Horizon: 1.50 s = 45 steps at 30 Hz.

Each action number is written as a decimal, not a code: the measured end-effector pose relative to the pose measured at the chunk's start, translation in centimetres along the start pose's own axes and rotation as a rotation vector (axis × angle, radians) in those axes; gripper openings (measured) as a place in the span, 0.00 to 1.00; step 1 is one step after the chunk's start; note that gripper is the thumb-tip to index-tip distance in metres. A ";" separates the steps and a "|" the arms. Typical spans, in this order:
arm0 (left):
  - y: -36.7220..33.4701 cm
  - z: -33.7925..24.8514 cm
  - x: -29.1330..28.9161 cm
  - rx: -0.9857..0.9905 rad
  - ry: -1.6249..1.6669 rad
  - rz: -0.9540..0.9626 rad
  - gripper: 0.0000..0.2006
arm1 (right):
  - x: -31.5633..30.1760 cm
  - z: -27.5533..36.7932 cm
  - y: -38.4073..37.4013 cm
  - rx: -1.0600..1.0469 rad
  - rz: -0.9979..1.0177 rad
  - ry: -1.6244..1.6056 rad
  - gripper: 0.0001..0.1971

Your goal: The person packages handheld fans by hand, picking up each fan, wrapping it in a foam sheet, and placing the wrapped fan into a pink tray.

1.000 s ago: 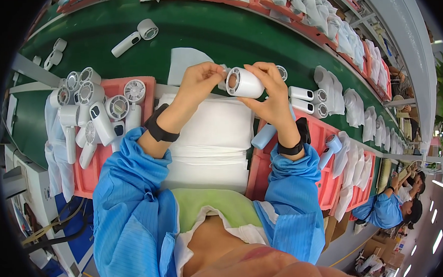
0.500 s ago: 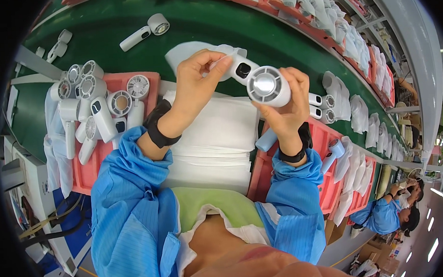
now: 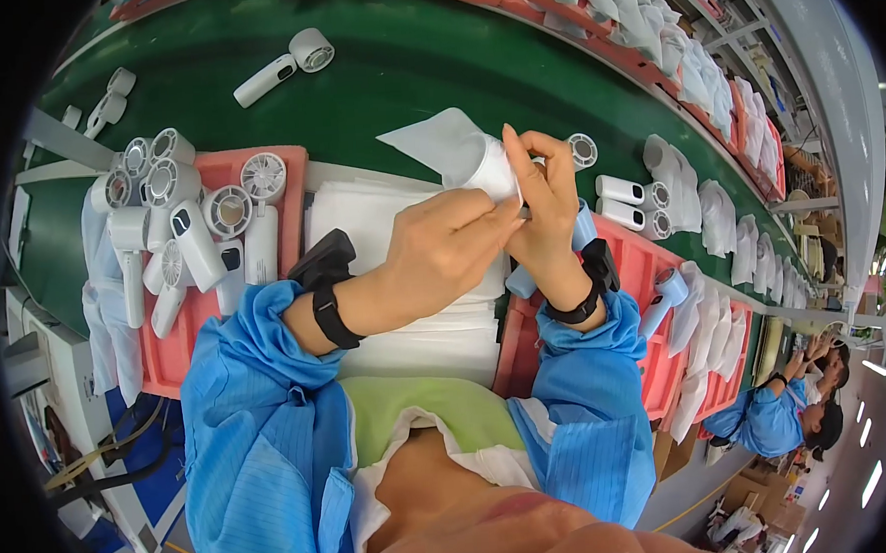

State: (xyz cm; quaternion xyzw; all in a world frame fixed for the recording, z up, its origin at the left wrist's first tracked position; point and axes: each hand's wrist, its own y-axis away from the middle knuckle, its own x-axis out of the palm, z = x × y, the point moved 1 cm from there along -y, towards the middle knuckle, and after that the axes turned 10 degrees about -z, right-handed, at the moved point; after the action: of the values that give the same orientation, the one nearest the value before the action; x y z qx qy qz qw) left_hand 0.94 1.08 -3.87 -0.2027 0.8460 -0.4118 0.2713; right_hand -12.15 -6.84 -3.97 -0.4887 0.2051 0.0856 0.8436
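Observation:
A thin white bag (image 3: 436, 142) sits between my hands, its loose tail pointing to the far left. Inside it shows a rounded form, the white handheld fan (image 3: 495, 166), mostly covered. My left hand (image 3: 446, 246) is closed, its fingertips pinching the bag's near edge beside my right palm. My right hand (image 3: 544, 196) is closed around the right side of the bagged fan, with the index finger pointing up along it. Below both hands lies a stack of flat white bags (image 3: 416, 338).
At left, a pink tray (image 3: 294, 199) holds several bare white fans (image 3: 193, 245). A lone fan (image 3: 287, 64) lies on the green table (image 3: 192, 84). At right are another pink tray (image 3: 617, 252), a blue fan (image 3: 665, 300) and several bagged fans (image 3: 721, 227). Co-workers (image 3: 771, 415) sit far right.
The fan, earlier bare at its head with its handle in the bag, is now mostly covered by the bag. My left hand has moved right and nearer, beside my right hand.

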 end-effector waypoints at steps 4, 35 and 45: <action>-1.2 -0.1 -0.5 -0.013 0.167 -0.026 0.20 | -0.8 -0.8 -0.6 0.012 -0.080 0.091 0.34; -2.9 1.6 -3.6 -0.166 0.256 -0.396 0.21 | -0.7 1.8 -0.1 0.054 0.009 0.226 0.23; -2.9 -0.2 -4.3 0.020 -0.019 -0.147 0.15 | -1.0 2.6 0.0 0.179 0.009 0.220 0.21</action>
State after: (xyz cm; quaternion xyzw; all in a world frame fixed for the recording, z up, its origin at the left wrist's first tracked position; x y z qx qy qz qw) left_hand 4.50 1.92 -0.20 -0.2657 0.8219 -0.4372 0.2505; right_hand -12.36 -4.58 -2.38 -0.4168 0.3056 0.0167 0.8559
